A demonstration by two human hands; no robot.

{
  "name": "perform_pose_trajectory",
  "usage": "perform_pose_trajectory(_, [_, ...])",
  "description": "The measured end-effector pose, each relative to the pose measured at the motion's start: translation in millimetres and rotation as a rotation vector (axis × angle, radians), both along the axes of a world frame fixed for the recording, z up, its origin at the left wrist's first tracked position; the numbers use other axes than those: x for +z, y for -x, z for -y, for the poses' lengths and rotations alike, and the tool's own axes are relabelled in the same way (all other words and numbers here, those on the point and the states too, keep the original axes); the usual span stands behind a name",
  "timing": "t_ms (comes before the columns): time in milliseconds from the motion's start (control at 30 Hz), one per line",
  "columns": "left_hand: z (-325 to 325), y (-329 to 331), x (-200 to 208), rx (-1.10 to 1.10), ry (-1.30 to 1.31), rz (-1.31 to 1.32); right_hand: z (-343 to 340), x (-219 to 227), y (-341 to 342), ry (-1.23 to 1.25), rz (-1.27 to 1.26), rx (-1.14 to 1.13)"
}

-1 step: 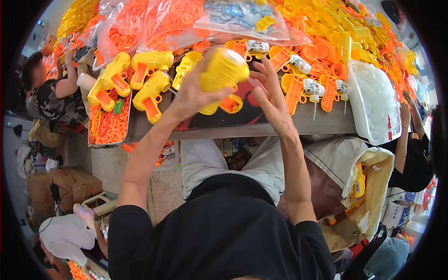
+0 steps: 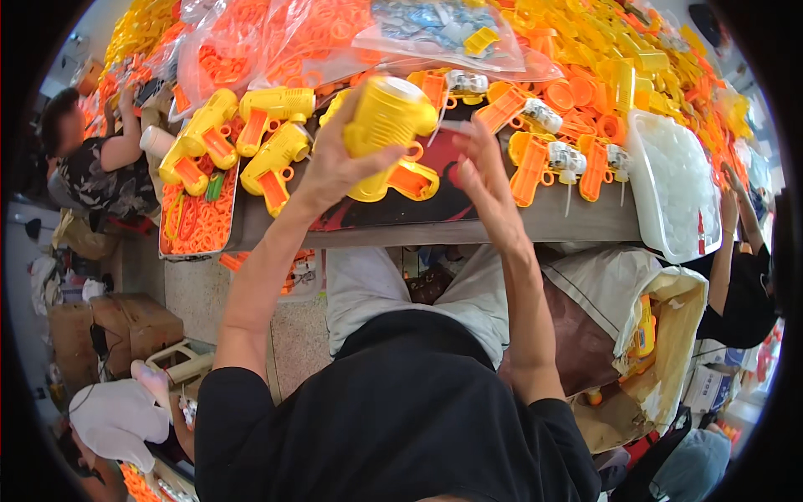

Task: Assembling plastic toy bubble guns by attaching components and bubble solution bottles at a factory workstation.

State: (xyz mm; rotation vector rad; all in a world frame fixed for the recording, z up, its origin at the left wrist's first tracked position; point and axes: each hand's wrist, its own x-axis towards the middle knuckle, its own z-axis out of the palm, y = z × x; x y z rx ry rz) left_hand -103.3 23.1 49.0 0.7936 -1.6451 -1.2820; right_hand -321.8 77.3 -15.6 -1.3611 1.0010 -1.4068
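The yellow toy gun body [image 2: 386,125] is up in the air over the black-and-red mat [image 2: 456,209], toward the mat's left half. The left hand [image 2: 335,167] has it alone: its fingers are wrapped around the barrel from the left, thumb across the near side, closed firmly on it. The right hand [image 2: 493,188] is over the mat's right half, apart from the toy, its fingers parted and loosely bent; I see nothing in them, though the blur could hide a small piece.

Compared with the earlier picture, the toy has rolled so that its handle shows more fully, and the gap to the right fingers has widened a little. For the work in hand, that seems to leave the handle side open to the right hand.

The barrel's long axis runs roughly away from the wearer, its broad pale-capped end toward the mat's far edge and apparently tipped up; the handle, with its orange inset, points right across the mat.

Left of the mat, on the worktop [image 2: 598,219], lie more yellow bodies [image 2: 274,157] and a tray [image 2: 232,222] of orange pieces; right of it, orange grips [image 2: 527,171] and a white tub [image 2: 648,219].
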Motion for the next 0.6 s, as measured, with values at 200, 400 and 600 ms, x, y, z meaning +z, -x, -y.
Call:
perform_pose_trajectory(200, [-5,-28,-40,0.057,-0.039,-0.334,-27,-11,-41,-0.135,0.345,0.226])
perform_pose_trajectory(400, [2,-39,-50,-0.179,-0.122,-0.305,-32,-7,-34,0.202,-0.314,-0.167])
perform_pose_trajectory(600, [9,-37,-52,-0.280,-0.092,-0.326,-36,-14,-31,0.350,-0.360,-0.248])
